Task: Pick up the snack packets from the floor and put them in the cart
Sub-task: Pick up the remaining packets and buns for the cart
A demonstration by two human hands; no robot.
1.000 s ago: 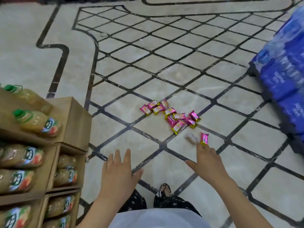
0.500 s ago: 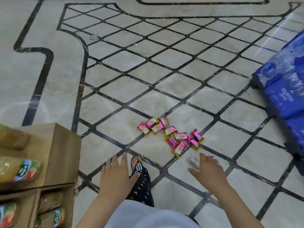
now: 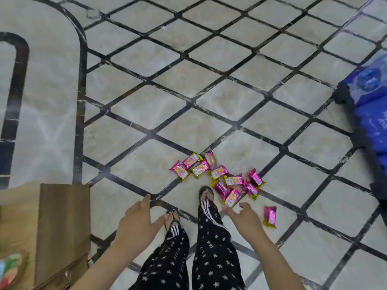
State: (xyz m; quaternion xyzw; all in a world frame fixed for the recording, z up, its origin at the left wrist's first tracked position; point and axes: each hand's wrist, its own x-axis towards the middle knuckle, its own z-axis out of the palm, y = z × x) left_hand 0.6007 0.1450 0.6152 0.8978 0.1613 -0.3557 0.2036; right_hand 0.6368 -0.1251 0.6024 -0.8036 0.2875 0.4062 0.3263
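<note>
1. Pink packets (image 3: pixel 219 176) lay clustered on floor (image 3: pixel 146 105) by the feet; a stray (image 3: pixel 269 216) just beside right hand (image 3: pixel 245 218).
2. Both hands empty: right fingers slack, left hand (image 3: pixel 136 222) spread.
3. Best pinch the stray first; cart unseen.

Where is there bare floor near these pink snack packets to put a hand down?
Bare cream marble tiles lie between the brown wooden shelf unit and the heap of pink and gold foil snack packets, beyond the heap, and between the lone pink packet and the blue wrapped packs. Crowded: the heap by the sandalled right foot.
</note>
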